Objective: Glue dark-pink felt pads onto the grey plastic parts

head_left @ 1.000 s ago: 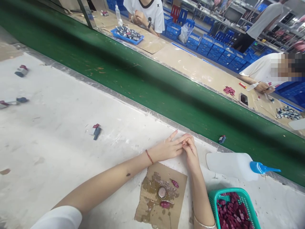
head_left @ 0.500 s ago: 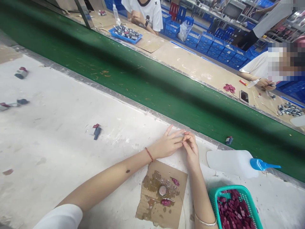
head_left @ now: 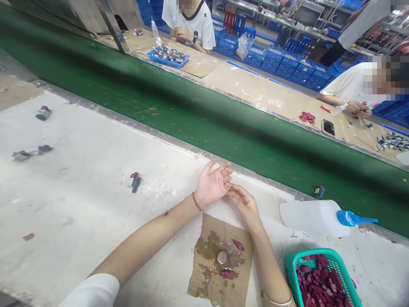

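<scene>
My left hand (head_left: 213,183) is turned palm up with its fingers loosely spread and nothing in it. The fingers of my right hand (head_left: 244,202) touch the left hand's fingers from the right; whether they pinch anything small is hidden. Below both hands lies a wet, stained piece of cardboard (head_left: 200,279) bearing a round cap (head_left: 222,257) and two dark pink pieces, one above the cap (head_left: 239,245) and one below it (head_left: 227,273). A green basket (head_left: 291,273) at the lower right holds many dark red pieces (head_left: 322,283).
A white bottle (head_left: 309,216) with a blue nozzle lies right of my hands. Small grey and red assemblies (head_left: 136,183) rest on the white table (head_left: 89,204). Beyond runs a green conveyor belt (head_left: 179,111) carrying one small piece (head_left: 319,191). People sit across it.
My left hand has turned from palm down to palm up. My right hand has shifted left along with it, its fingers at the left hand's fingertips. The view has moved slightly.
</scene>
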The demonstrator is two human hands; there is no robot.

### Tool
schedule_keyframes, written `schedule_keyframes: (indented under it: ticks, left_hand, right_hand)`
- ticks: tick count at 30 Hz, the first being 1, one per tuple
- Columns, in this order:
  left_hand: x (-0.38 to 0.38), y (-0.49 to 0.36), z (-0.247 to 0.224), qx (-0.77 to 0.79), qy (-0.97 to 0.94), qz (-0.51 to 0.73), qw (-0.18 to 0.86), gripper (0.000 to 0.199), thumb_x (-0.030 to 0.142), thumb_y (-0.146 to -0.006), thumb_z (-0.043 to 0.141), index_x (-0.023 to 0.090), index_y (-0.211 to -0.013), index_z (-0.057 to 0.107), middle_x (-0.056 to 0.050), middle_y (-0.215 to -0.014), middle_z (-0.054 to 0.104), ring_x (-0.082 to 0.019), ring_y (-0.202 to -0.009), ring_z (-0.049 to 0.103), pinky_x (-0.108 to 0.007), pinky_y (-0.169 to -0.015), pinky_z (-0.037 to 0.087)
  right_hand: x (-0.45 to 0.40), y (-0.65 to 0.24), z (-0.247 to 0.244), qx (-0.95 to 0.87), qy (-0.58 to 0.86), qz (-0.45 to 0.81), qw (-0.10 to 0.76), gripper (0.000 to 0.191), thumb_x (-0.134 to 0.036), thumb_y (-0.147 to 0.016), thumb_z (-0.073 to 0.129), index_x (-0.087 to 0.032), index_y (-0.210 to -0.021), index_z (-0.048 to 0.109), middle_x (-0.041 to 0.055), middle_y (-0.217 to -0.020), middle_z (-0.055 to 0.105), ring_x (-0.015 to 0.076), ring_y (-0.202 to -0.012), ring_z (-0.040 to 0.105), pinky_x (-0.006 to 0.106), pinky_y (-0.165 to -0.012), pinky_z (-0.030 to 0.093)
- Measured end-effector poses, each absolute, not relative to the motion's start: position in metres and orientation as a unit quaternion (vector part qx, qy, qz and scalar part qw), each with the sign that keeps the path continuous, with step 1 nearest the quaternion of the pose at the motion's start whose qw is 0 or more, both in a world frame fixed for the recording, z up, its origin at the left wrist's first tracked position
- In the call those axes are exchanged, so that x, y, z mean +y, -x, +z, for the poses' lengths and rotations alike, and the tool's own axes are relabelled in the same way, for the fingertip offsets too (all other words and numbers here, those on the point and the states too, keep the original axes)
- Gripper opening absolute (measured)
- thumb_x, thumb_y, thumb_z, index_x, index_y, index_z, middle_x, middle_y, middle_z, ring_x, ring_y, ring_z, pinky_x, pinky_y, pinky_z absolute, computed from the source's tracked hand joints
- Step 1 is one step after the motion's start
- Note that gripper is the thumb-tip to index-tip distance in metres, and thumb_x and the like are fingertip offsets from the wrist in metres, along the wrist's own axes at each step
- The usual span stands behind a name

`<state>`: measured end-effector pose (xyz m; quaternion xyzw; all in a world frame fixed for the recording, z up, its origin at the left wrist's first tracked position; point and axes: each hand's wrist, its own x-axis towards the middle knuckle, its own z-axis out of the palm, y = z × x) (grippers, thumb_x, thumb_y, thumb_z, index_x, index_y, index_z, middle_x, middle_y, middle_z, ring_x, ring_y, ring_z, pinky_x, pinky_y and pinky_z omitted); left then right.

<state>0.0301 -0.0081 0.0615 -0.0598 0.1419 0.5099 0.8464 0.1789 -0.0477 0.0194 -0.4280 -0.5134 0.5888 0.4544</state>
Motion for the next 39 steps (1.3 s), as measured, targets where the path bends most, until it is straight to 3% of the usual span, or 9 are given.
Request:
schedule_keyframes:
  ticks: [2,5,9,13,20,33,39]
  left_hand:
    - [-0.008,-0.029,0.057,0.136,0.059,0.514,0.845,0.061,0.04,-0.104,0.016,0.013,-0.072,0.06,0.0,-0.051,0.054,-0.007,-0.028,0.044,-0.015,-0.031,0.034]
    - [-0.008,-0.03,0.05,0.132,0.053,0.516,0.845,0.062,0.041,-0.105,0.016,0.015,-0.064,0.054,0.006,-0.043,0.039,-0.003,-0.021,0.021,-0.015,-0.026,0.018]
    - [-0.008,-0.031,0.046,0.126,0.053,0.51,0.85,0.062,0.043,-0.104,0.016,0.016,-0.06,0.05,0.01,-0.039,0.026,-0.003,-0.02,0.009,-0.015,-0.025,0.01]
    - [-0.01,-0.033,0.046,0.12,0.061,0.51,0.85,0.062,0.045,-0.104,0.015,0.015,-0.064,0.052,0.01,-0.04,0.027,-0.002,-0.021,0.011,-0.013,-0.024,0.011]
    - [-0.013,-0.032,0.044,0.112,0.083,0.501,0.854,0.058,0.049,-0.103,0.017,0.015,-0.074,0.054,0.006,-0.049,0.039,-0.003,-0.025,0.031,-0.011,-0.027,0.027]
    - [-0.018,-0.024,0.026,0.025,0.072,0.456,0.887,0.047,0.058,-0.095,0.042,0.02,-0.068,0.047,0.006,-0.043,0.042,-0.002,-0.021,0.031,-0.01,-0.025,0.025]
    - [-0.017,-0.025,0.031,0.092,0.068,0.472,0.874,0.049,0.061,-0.094,0.042,0.021,-0.066,0.045,0.009,-0.042,0.033,-0.001,-0.019,0.016,-0.014,-0.022,0.015]
  right_hand:
    - [-0.049,-0.176,0.02,-0.496,0.427,0.603,0.456,0.034,-0.045,-0.075,0.078,-0.025,-0.102,0.073,0.0031,-0.085,0.075,0.0211,-0.087,0.07,0.037,-0.085,0.055]
    - [-0.051,-0.172,0.02,-0.474,0.434,0.607,0.468,0.029,-0.04,-0.073,0.081,-0.025,-0.096,0.072,0.0019,-0.086,0.074,0.0183,-0.085,0.069,0.033,-0.083,0.055]
    - [-0.053,-0.168,0.019,-0.452,0.442,0.605,0.484,0.024,-0.036,-0.071,0.083,-0.025,-0.088,0.069,0.0,-0.083,0.071,0.016,-0.08,0.068,0.03,-0.079,0.055]
    - [-0.054,-0.166,0.018,-0.442,0.444,0.607,0.488,0.025,-0.034,-0.069,0.084,-0.025,-0.085,0.067,-0.0007,-0.081,0.07,0.0155,-0.077,0.066,0.029,-0.076,0.055]
    - [-0.053,-0.166,0.018,-0.443,0.423,0.627,0.481,0.027,-0.034,-0.069,0.085,-0.025,-0.083,0.064,-0.0017,-0.081,0.065,0.0142,-0.075,0.062,0.028,-0.074,0.052]
    - [-0.056,-0.163,0.025,-0.433,0.377,0.678,0.459,0.031,-0.043,-0.072,0.082,-0.025,-0.083,0.059,-0.0017,-0.082,0.058,0.0153,-0.078,0.058,0.029,-0.077,0.051]
    - [-0.059,-0.157,0.026,-0.4,0.379,0.694,0.464,0.036,-0.043,-0.069,0.084,-0.026,-0.083,0.055,-0.0021,-0.081,0.056,0.0158,-0.077,0.057,0.028,-0.076,0.051]
